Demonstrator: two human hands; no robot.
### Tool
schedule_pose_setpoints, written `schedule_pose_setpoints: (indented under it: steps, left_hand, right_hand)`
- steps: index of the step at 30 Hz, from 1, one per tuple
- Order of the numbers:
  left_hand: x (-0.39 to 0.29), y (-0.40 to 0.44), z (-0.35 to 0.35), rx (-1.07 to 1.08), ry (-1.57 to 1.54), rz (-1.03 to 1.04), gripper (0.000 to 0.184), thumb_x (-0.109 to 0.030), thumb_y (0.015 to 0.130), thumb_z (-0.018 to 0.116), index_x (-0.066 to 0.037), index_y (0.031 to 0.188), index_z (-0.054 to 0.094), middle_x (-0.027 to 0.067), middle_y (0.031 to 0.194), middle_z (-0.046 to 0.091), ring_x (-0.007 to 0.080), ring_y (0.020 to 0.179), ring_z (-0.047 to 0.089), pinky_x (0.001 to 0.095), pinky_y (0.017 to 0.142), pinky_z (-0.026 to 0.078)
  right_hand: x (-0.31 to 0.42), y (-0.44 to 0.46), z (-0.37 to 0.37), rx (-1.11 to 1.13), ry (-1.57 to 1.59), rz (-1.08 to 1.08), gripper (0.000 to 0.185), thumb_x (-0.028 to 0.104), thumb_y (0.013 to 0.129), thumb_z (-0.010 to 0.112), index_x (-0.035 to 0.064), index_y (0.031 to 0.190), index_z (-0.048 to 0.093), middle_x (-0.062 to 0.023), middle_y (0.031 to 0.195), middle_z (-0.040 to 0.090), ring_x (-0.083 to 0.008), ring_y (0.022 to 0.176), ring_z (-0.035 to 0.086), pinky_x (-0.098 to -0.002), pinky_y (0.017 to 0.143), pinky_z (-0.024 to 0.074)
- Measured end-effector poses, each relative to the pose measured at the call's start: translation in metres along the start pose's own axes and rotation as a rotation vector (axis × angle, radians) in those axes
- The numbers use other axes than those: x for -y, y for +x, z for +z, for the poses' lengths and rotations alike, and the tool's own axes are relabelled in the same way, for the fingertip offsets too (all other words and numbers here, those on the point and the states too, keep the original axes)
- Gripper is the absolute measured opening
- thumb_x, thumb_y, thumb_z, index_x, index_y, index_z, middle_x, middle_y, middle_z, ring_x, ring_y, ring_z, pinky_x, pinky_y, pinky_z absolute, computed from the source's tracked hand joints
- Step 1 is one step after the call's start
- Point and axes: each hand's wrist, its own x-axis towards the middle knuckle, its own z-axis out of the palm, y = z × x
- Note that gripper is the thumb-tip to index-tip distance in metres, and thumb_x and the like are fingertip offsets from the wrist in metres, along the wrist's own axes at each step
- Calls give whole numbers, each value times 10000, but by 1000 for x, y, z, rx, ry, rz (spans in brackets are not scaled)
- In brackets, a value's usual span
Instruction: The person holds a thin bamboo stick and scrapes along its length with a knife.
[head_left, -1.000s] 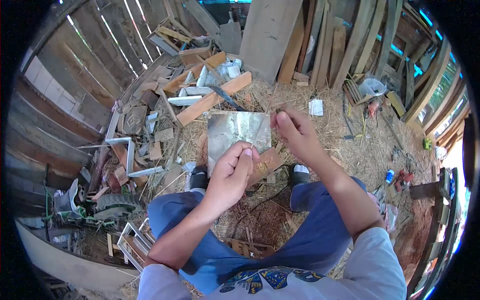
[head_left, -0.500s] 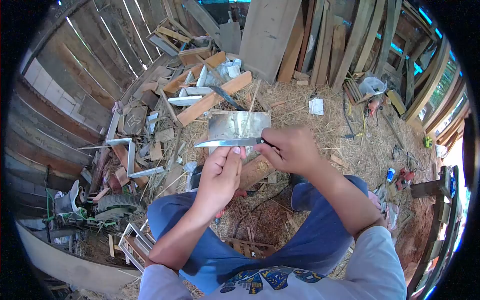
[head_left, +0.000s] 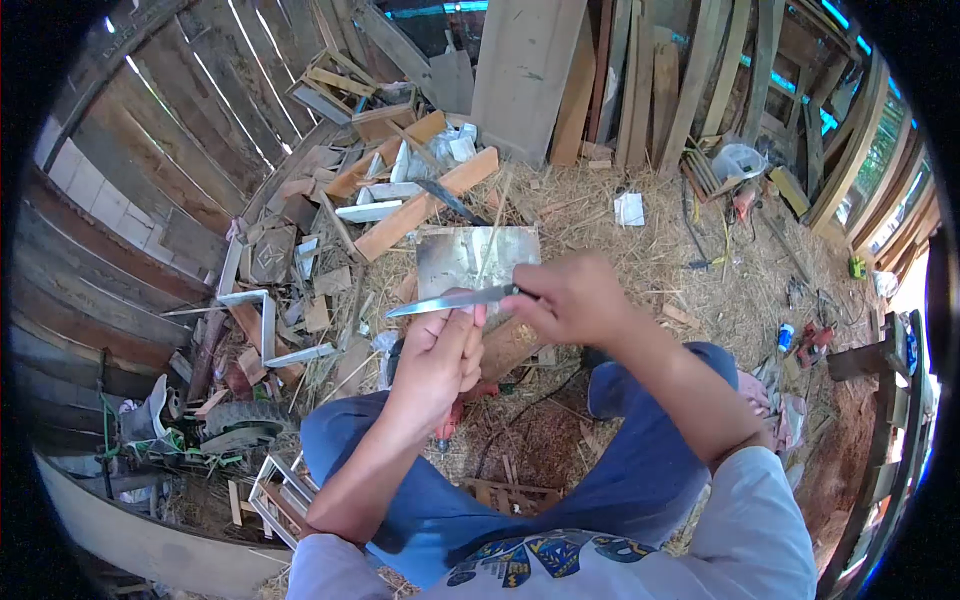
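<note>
A knife (head_left: 440, 301) with a bright blade and a dark handle is in my right hand (head_left: 575, 297), its tip pointing left. The blade lies across the fingertips of my left hand (head_left: 440, 352), slightly tilted. From those fingers a thin pale strip of wood or bamboo (head_left: 494, 238) runs away from me; my left hand is closed around its near end, which is mostly hidden. Under the strip and beyond my hands is a flat, shiny grey panel (head_left: 445, 255) on the ground.
Wooden offcuts (head_left: 420, 212) and white frame pieces (head_left: 268, 330) are heaped at the left. Boards (head_left: 528, 80) lean along the back wall. Straw (head_left: 650, 270) covers the floor. A blue can (head_left: 785, 336) and a red power tool (head_left: 815, 343) lie at the right.
The knife has tilted, its tip dropping toward me and its handle end rising slightly. My left hand has turned a little, and the strip has shifted slightly left.
</note>
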Motion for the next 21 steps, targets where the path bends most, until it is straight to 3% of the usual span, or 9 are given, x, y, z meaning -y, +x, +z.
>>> schedule_pose_setpoints:
  steps: [3, 6, 7, 11, 15, 16, 18, 20, 21]
  left_hand:
    - [-7, -3, -2, 8, -44, -43, 185, -250, 1098, 446, -126, 980, 516, -85, 631, 277, 24, 469, 207, 220, 403, 158]
    - [-8, -5, 1, 36, -82, -65, 183, -253, 1094, 452, -126, 977, 513, -87, 634, 275, 24, 471, 207, 222, 403, 153]
    - [-6, -7, 4, 37, -72, -79, 182, -253, 1094, 451, -129, 976, 513, -89, 636, 270, 22, 473, 206, 220, 402, 147]
    - [-7, -3, -3, 52, -114, -124, 179, -256, 1093, 451, -137, 975, 513, -91, 638, 257, 22, 477, 201, 216, 401, 144]
    - [-9, -7, 1, 75, -138, -133, 178, -250, 1096, 444, -141, 970, 508, -91, 636, 251, 22, 479, 197, 214, 399, 139]
    - [-9, -9, 2, 84, -145, -156, 178, -247, 1097, 440, -142, 969, 506, -92, 635, 249, 21, 479, 196, 213, 398, 135]
    - [-8, -10, -1, 66, -143, -166, 181, -242, 1098, 434, -140, 967, 505, -90, 634, 245, 21, 479, 198, 213, 399, 135]
    - [-11, -8, 0, 49, -92, -139, 186, -242, 1099, 431, -137, 964, 505, -90, 634, 244, 22, 480, 199, 214, 402, 136]
    - [-10, -8, -1, 53, -104, -141, 190, -243, 1099, 433, -135, 960, 505, -90, 633, 246, 22, 479, 199, 214, 402, 135]
  right_hand:
    - [-26, 10, 2, -122, -47, 212, 293, 363, 895, 704, 136, 732, 614, -89, 566, 566, -321, 503, 593, -422, 469, 437]
    - [-13, 4, -4, -25, -80, 129, 333, 428, 933, 646, 151, 749, 623, -83, 581, 609, -324, 536, 634, -440, 491, 477]
    - [-4, 2, -6, 2, -108, 5, 325, 426, 932, 648, 155, 755, 628, -82, 578, 607, -323, 536, 634, -446, 494, 479]
    - [-36, 6, 1, -58, -122, 190, 326, 428, 920, 655, 159, 742, 608, -89, 590, 603, -323, 546, 635, -448, 494, 475]
    - [-7, 1, -8, 31, -91, 15, 356, 439, 947, 631, 146, 744, 630, -106, 585, 596, -335, 542, 631, -456, 493, 483]
    - [-14, 3, -4, 26, -88, 18, 356, 439, 947, 631, 146, 744, 630, -106, 585, 596, -335, 542, 631, -456, 493, 483]
    - [-41, 6, 0, -119, -81, 260, 377, 438, 948, 633, 132, 729, 607, -110, 579, 581, -340, 543, 625, -464, 501, 477]
    - [-51, 6, -6, -103, -102, 285, 362, 431, 952, 629, 133, 746, 623, -110, 600, 596, -340, 555, 631, -461, 516, 486]
    - [-38, 5, -8, -55, -74, 194, 346, 432, 952, 629, 139, 767, 644, -109, 615, 608, -339, 566, 638, -455, 524, 493]
